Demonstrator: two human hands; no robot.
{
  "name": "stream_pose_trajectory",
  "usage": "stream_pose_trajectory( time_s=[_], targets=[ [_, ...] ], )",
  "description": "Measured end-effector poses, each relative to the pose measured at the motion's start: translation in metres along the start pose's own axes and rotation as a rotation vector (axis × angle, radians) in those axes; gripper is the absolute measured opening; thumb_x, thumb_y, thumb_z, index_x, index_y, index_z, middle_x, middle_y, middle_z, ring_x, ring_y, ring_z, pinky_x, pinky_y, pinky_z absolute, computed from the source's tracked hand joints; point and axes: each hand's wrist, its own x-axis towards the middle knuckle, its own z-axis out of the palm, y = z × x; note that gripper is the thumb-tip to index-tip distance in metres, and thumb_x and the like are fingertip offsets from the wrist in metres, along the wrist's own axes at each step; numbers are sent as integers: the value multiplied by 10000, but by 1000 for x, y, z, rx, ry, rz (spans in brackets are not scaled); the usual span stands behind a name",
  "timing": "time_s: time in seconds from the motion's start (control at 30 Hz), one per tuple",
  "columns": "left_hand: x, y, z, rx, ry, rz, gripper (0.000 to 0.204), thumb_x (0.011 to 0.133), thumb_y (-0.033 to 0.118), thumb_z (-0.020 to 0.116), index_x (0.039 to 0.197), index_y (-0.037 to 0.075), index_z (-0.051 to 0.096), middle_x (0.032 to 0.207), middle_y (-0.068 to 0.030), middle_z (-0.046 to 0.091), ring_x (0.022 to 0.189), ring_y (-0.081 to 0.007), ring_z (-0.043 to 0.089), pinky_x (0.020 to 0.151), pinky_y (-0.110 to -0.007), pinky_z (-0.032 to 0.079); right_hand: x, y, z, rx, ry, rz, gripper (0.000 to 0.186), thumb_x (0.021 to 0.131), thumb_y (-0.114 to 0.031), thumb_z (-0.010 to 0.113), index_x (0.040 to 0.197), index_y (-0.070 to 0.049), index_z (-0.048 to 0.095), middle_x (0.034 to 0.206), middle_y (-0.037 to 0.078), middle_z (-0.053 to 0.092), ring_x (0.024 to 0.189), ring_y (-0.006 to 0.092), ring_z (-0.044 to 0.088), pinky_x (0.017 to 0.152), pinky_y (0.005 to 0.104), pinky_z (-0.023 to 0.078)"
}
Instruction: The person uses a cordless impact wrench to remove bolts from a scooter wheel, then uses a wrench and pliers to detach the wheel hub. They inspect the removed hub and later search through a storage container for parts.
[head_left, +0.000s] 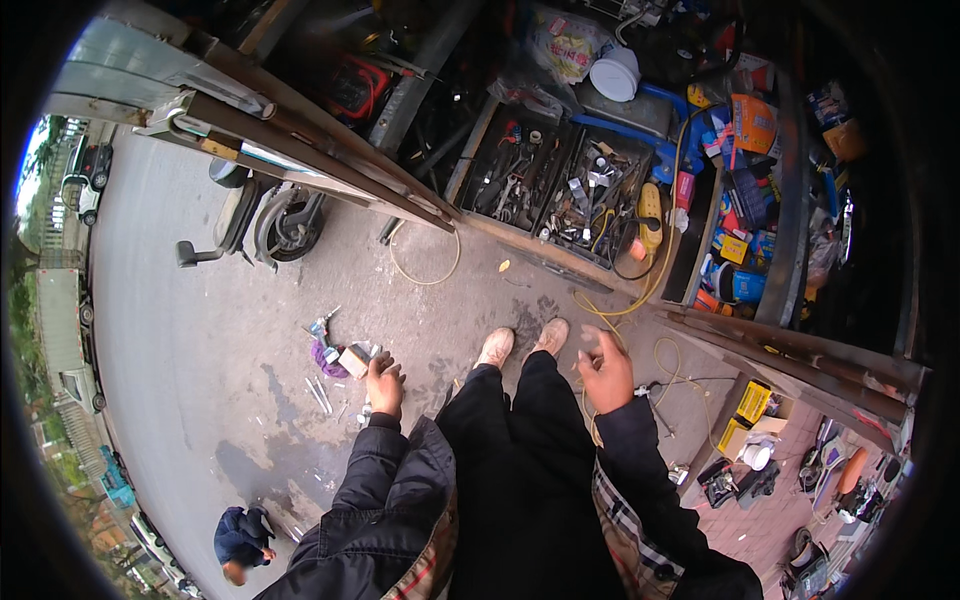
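My left hand (385,388) hangs over the pavement with its fingers loosely bent and apart, and I see nothing held in it. Just beyond its fingertips, a small pale box (354,361) shows against a purple cloth (326,358), beside a blue-and-grey power drill (322,326). On the other side of my legs, my right hand (606,374) is raised, thumb and fingers apart, with nothing in it. Thin yellow hose (660,350) loops on the ground near that hand. Both hands are apart from anything around them.
Ahead, a low cabinet holds a tray of wrenches (510,175), a tray of small metal parts (592,190) and a yellow power tool (650,215). A scooter (262,222) stands at left. A crouching person (243,540) is at lower left. A carton (750,425) sits at right.
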Motion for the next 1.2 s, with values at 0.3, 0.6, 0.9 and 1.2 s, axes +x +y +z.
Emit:
stream_pose_trajectory(
  time_s=[0.3, 0.6, 0.9, 1.2],
  targets=[
    [19, 11, -11, 15, -71, -16, 524, 932, -2, 513, 1455, -10, 475, 1435, -224, 547, 1238, -344, 596, 994, -458, 533, -23, -28, 18, -96, 77, -10, 424, 860, 8, 696, 1277, -42, 639, 1010, 118, 705, 696, 199, 660, 647, 319, 534],
    [59, -4, -28, 72, -214, -4, 500, 930, -10, 532, 1428, 11, 502, 1411, -226, 559, 1222, -353, 608, 970, -458, 550, -95, -38, 48, -73, 191, 73, 405, 830, -9, 716, 1228, -34, 641, 992, 158, 643, 757, 289, 682, 664, 382, 539],
    [64, 6, 13, 232, -409, 93, 485, 925, -23, 475, 1407, 2, 522, 1374, -233, 580, 1187, -377, 633, 939, -465, 566, -169, -25, 44, 52, 426, 225, 368, 837, 35, 698, 1198, -27, 662, 993, 136, 646, 749, 230, 673, 648, 336, 529],
    [31, 2, 60, 385, -619, 271, 471, 923, 13, 491, 1390, 42, 541, 1254, -121, 599, 1110, -286, 637, 896, -419, 563, -266, 35, 46, 212, 667, 323, 363, 842, 16, 702, 1197, -48, 665, 985, 155, 646, 815, 257, 692, 684, 355, 548]
  ],
)
